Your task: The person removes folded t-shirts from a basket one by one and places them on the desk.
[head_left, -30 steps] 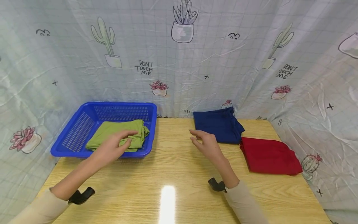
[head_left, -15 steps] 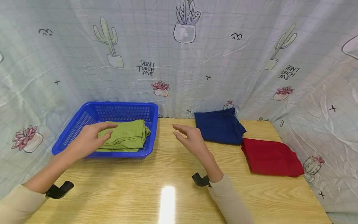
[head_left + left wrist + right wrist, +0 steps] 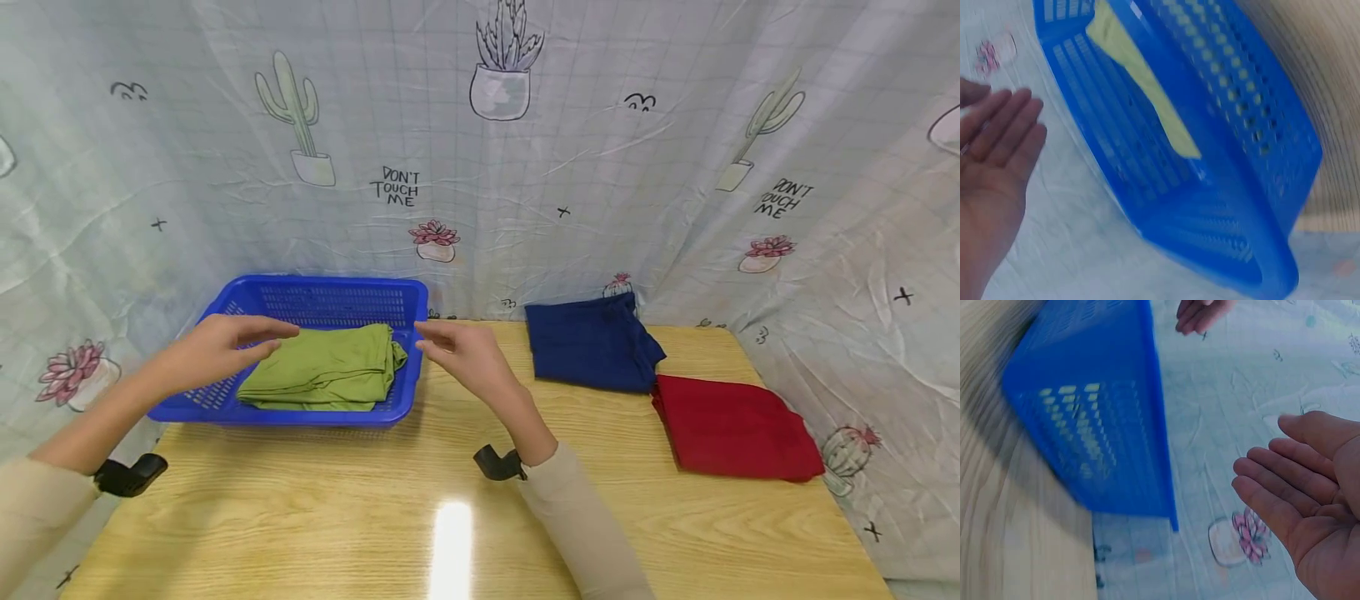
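A blue plastic basket (image 3: 333,419) with slotted walls stands at the left back of the table. Folded green cloth (image 3: 330,367) lies inside it. My left hand (image 3: 213,350) hovers over the basket's left part, its fingers stretched toward the right and holding nothing. By the basket's right rim hangs my right hand (image 3: 472,354), also with nothing in it, fingers pointing left. In the left wrist view the left hand (image 3: 997,150) is seen palm-on, apart from the basket (image 3: 1210,150). The right wrist view likewise has the right hand (image 3: 1310,494) apart from the basket wall (image 3: 1091,437).
Folded dark blue cloth (image 3: 592,342) lies at the back right of the wooden table (image 3: 360,508). Touching or nearly touching its corner is folded red cloth (image 3: 735,429). A printed curtain (image 3: 442,108) hangs behind and at both sides.
Both hands have moved left: the left from over the green cloth to the basket's left part, the right from beside the dark blue cloth to the basket's right rim. The cloths stay put.
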The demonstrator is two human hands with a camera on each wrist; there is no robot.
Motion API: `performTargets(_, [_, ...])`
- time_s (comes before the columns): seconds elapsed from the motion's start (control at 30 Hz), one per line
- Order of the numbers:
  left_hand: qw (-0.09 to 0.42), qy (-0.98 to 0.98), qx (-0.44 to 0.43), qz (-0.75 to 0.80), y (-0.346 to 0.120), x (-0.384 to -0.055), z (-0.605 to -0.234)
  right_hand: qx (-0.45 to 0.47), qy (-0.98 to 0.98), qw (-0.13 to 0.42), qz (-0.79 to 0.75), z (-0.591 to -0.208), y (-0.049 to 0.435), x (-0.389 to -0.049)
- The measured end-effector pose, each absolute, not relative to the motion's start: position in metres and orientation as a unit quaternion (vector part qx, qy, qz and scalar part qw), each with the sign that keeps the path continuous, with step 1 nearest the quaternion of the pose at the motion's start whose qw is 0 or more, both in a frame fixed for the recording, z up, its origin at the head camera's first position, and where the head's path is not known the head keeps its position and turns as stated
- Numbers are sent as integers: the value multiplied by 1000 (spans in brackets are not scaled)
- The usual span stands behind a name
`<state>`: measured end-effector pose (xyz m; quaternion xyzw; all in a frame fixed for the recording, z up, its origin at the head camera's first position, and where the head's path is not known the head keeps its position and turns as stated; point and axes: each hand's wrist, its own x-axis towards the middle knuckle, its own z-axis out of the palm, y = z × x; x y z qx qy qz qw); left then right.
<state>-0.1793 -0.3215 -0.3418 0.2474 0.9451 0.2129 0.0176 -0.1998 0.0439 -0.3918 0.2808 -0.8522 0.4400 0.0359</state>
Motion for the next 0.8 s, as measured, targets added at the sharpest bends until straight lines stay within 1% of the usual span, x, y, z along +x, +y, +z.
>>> performTargets(0.13, [36,940,258,222,-333,-188,-339,306,-856,14,418,-381,27,-204])
performTargets(0.33, [73,941,252,215,-341,-202,-330,341,-866,23,365,-361,3,-209])
performTargets(0.5, [106,940,245,213,-343,-216,-323,335,-872,22,356,-355,-13,-219])
performTargets(0.67, [142,939,232,211,-344,-230,-325,311,-866,-14,390,-356,-28,-228])
performTargets(0.8, [156,937,228,214,-347,-242,-330,306,-868,-40,388,-355,-41,-234])
